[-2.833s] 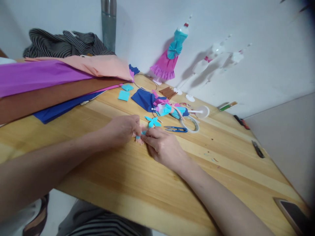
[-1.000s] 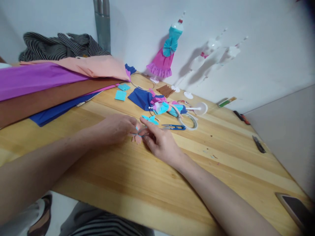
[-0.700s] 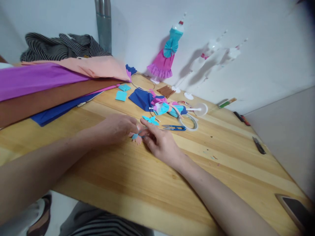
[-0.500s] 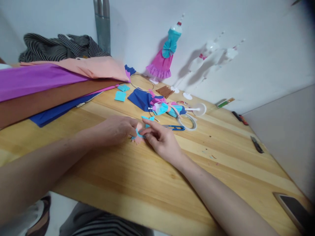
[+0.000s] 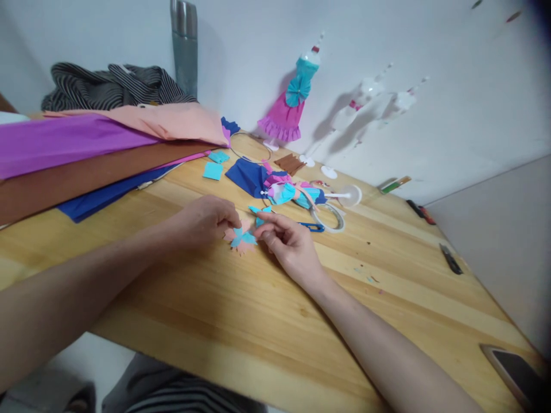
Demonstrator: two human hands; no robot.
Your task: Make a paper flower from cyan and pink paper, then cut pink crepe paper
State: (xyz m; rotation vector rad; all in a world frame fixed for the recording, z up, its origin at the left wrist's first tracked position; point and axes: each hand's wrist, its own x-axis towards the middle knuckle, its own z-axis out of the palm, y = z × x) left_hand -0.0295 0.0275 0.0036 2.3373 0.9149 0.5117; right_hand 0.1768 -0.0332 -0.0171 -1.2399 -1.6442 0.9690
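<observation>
Between my hands a peach paper flower cutout [image 5: 243,249] with jagged petals lies on the table. On top of it rests a smaller light-blue paper cutout [image 5: 246,237], spread out. My left hand [image 5: 210,221] hovers at the upper left of this stack, its fingers bent downward and slightly apart. My right hand [image 5: 290,244] is at the stack's right side, thumb and index finger apart, fingertips close to the blue layer. Another light-blue cutout [image 5: 262,213] shows just behind my right index finger, which partly covers it.
Blue thread snips [image 5: 314,228] and a tape roll [image 5: 340,222] sit beyond my right hand, near a doll figure in paper clothes [image 5: 284,193]. Blue paper squares [image 5: 212,171] and stacked coloured sheets [image 5: 107,158] lie left. A dressed stand [image 5: 295,109] is by the wall; a phone [image 5: 512,373] lies right.
My fingers have drawn apart from the cutouts, leaving the light-blue piece spread on the peach one. My left hand has lifted a little up and away; the view has shifted slightly.
</observation>
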